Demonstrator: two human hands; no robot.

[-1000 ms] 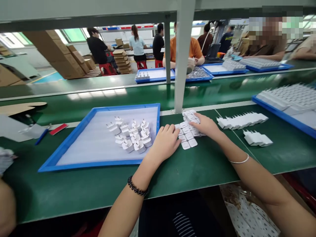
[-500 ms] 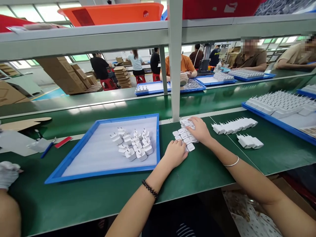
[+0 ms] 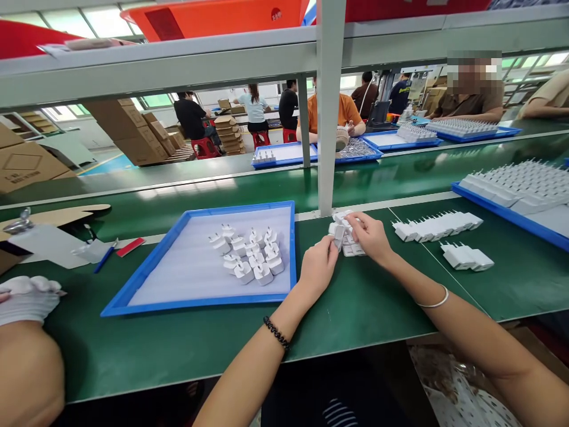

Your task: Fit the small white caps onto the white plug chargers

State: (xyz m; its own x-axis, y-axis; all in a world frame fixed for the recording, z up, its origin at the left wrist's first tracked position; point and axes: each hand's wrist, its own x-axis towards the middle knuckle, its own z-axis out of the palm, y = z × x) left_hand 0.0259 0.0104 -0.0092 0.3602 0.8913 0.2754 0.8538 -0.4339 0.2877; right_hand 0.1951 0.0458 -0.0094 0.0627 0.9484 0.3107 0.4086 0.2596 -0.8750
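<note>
My left hand [image 3: 318, 267] and my right hand [image 3: 370, 236] press in from both sides on a bunch of small white charger plugs [image 3: 345, 236] on the green table, just right of a grey post. Both hands have their fingers curled round the bunch, which looks lifted at its near end. Left of them lies a blue tray [image 3: 146, 265] with a white liner, and several white plugs [image 3: 249, 255] stand in a group on it.
Rows of white plugs [image 3: 438, 225] and a short row [image 3: 466, 257] lie to the right, beside another blue tray of plugs [image 3: 518, 187]. A co-worker's gloved hand [image 3: 24, 296] rests at far left. Other people sit across the conveyor belt [image 3: 222, 190].
My hands went from lying flat on the spread-out plugs to squeezing them together into a tight bunch. The camera tilted up and shifted slightly.
</note>
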